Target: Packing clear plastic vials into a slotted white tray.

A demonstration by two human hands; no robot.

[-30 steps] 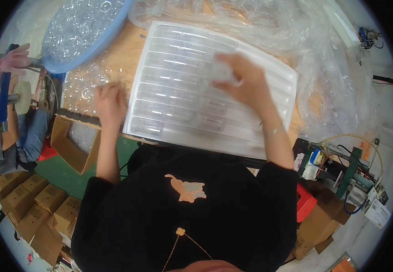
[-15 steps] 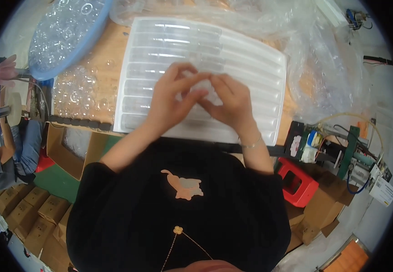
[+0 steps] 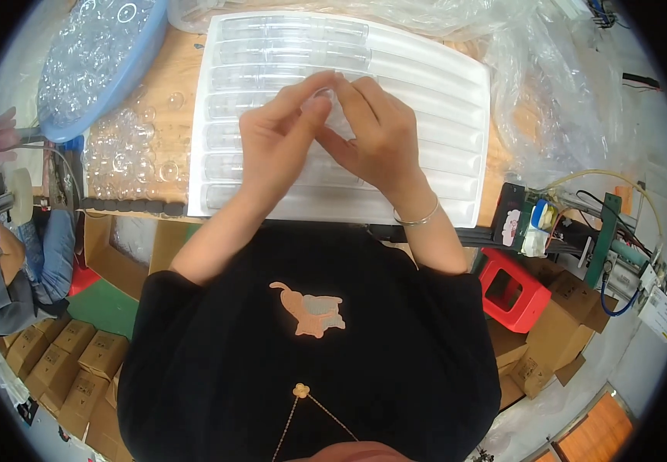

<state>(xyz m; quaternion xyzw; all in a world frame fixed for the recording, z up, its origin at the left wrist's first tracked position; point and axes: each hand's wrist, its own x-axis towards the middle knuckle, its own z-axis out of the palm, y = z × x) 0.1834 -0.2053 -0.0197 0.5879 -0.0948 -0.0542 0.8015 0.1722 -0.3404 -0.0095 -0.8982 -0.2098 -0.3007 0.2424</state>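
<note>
Head camera view, looking down: nearest is our black shirt (image 3: 202,346), with an orange and grey animal-shaped patch (image 3: 306,309) and a thin necklace (image 3: 300,391), on the near side of a white tray (image 3: 434,119). Over the tray's middle, our left hand (image 3: 276,142) and right hand (image 3: 380,138) meet at the fingertips, both closed in a pinch on a small clear piece (image 3: 336,117). Fingers cover much of it, so we cannot tell whether it is one part or two. We judge the step in hand to be fine two-handed handling of this piece; the next move seems to call for a light, even pinch. Around our hands, clear tubes (image 3: 295,54) lie in the tray's rows, toward its left end. Left of the tray, clear round pieces (image 3: 122,150) lie loose; beyond them, a blue basin (image 3: 79,132) holds more clear parts. Right of the tray spreads crumpled plastic sheeting (image 3: 549,123). Below and left of the tray, brown cartons (image 3: 52,377) bear dark printing, and well to its right hangs a printed white card (image 3: 659,313); we can read neither, and we make out no brand.
</note>
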